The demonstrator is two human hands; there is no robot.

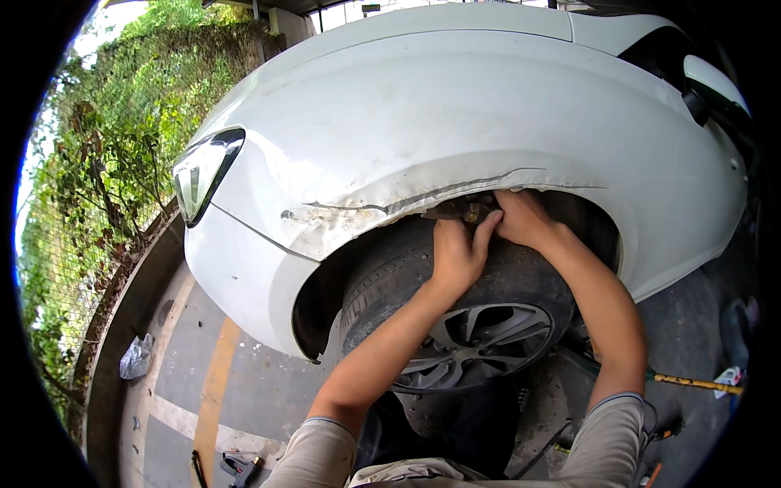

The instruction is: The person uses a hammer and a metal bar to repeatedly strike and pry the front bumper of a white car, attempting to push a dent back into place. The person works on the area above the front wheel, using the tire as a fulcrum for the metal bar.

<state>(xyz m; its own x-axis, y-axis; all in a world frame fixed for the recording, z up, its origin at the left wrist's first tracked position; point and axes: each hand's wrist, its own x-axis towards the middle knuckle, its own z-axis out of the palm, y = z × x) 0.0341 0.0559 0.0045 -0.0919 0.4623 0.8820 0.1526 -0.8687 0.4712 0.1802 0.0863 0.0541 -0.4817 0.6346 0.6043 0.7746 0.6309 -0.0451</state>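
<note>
A white car's front fender [390,114] arches over the wheel. Its lip is scuffed, with a dark crease and chipped paint [342,218]. Both my arms reach up to the top of the wheel arch, above the tyre [390,281]. My left hand [460,248] is closed round a dark, brownish object [468,211] with a brassy part, just under the lip; its kind is unclear. My right hand [525,218] is closed beside it, thumb side close to the left thumb. Its fingertips are partly hidden at the fender edge.
Below my hands is the alloy wheel rim [480,337]. A headlight [207,175] is at left and a mirror [716,85] at far right. On the ground are a gun-shaped tool [240,469], a plastic bag [137,356] and a yellow-black rod [695,382]. A low kerb [122,325] borders greenery.
</note>
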